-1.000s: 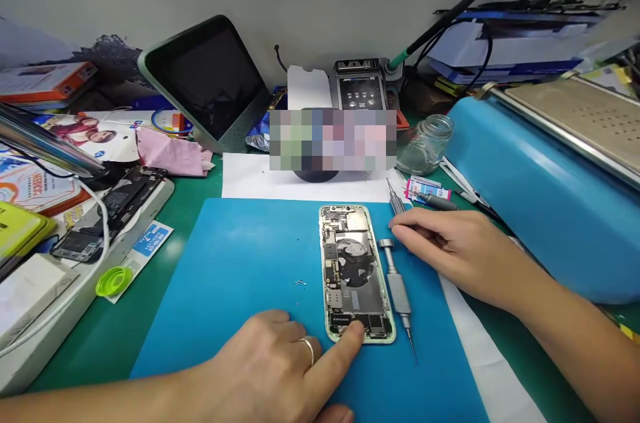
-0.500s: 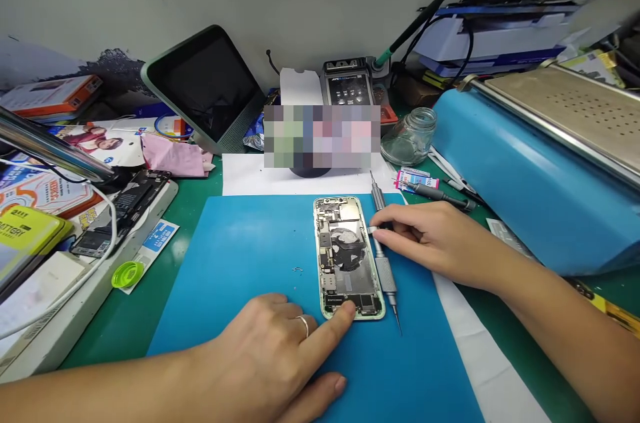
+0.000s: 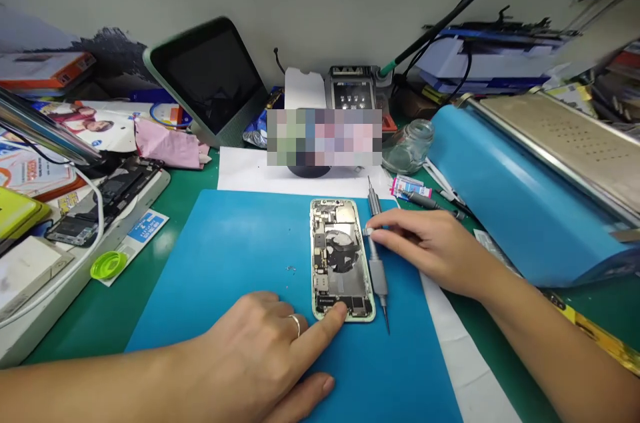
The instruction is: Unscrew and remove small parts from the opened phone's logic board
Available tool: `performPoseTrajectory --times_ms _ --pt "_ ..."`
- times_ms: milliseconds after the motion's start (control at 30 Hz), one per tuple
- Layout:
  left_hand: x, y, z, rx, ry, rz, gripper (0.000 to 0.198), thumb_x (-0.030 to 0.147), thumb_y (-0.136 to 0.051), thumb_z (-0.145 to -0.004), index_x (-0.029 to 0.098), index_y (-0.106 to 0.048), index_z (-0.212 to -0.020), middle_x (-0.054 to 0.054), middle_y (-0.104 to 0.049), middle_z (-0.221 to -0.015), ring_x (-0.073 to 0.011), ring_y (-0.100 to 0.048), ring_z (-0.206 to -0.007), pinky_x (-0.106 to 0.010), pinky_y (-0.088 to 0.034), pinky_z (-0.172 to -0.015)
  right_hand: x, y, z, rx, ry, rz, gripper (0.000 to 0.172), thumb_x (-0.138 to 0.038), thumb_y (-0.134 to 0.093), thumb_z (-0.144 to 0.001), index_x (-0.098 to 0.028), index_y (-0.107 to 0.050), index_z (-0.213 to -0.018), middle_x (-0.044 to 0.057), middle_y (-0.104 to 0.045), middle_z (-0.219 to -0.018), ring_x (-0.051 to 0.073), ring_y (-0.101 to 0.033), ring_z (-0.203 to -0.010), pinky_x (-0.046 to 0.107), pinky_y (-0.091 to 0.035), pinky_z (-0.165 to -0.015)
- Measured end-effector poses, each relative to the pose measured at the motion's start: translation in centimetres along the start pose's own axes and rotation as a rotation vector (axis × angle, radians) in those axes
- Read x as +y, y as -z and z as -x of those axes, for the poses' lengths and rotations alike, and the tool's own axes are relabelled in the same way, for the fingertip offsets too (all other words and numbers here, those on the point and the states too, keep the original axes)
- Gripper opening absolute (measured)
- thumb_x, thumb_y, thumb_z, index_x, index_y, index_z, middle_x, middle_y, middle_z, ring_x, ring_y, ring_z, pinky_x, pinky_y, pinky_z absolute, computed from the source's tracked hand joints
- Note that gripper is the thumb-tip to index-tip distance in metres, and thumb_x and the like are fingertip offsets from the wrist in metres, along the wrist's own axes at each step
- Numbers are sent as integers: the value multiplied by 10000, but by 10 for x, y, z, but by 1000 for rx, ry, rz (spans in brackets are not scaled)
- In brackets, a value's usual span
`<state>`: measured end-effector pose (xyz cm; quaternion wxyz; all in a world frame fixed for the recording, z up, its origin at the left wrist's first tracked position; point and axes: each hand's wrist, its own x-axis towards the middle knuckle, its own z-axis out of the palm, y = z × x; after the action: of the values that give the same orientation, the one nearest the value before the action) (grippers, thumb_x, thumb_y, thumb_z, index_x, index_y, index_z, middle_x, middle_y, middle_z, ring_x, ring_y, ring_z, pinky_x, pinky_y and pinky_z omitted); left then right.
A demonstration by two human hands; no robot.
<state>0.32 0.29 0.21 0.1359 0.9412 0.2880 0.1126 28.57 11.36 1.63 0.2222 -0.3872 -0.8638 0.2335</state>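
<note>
So a flat, bright-blue rectangular mat (image 3: 220,243) is covering most of the bench. The bare left hand (image 3: 260,350) is resting over its near side, index finger stretched out, gripping nothing. The bare right hand (image 3: 435,243) is hovering on the other side, thumb and index pinched together. The opened, pale-green-framed rectangular phone (image 3: 345,284) is lying on the mat, long axis running away from the person, left index fingertip touching its near end. Right alongside, a slim grey metal screwdriver (image 3: 379,273) is lying almost parallel, tip pointing back toward the person. The right fingers are pinching its far cap end, so that hand's obviously nearer the driver, with the phone sitting just left of those fingertips. Tiny silvery bits (image 3: 291,268) are lying left of the phone.
</note>
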Motion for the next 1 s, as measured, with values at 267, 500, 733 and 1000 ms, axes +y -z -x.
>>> performPoseTrajectory --times_ms 267,500,733,1000 --pt "1 0 -2 -6 -8 -12 466 352 -222 -1161 68 -426 -1468 -29 -720 -779 -202 -706 -594 -351 -596 -584 4 5 3 374 154 78 119 -202 -693 -981 -304 -735 -1027 10 -799 -964 222 -765 -880 364 -615 -790" --pt "-1 3 -3 -61 -5 -2 477 351 -249 -1158 51 -446 -1473 -14 -701 -769 -201 -680 -566 -357 -537 -500 3 -5 10 615 76 25 234 -160 -750 -947 -326 -766 -1111 12 -829 -1074 260 -797 -882 436 -628 -697" --pt "1 2 -2 -48 0 3 476 354 -249 -1157 53 -415 -1487 -16 -702 -776 -208 -680 -571 -367 -536 -527 -9 -7 2 741 201 -39 344 -68 -776 -881 -301 -789 -1134 40 -771 -964 230 -765 -855 363 -626 -613" --pt "0 0 2 -64 20 75 467 341 -307 -1148 87 -346 -1537 -16 -707 -820 -217 -683 -603 -403 -565 -572 -11 0 4 508 443 49 474 -44 -801 -819 -248 -723 -1239 50 -779 -974 240 -767 -865 399 -677 -738"
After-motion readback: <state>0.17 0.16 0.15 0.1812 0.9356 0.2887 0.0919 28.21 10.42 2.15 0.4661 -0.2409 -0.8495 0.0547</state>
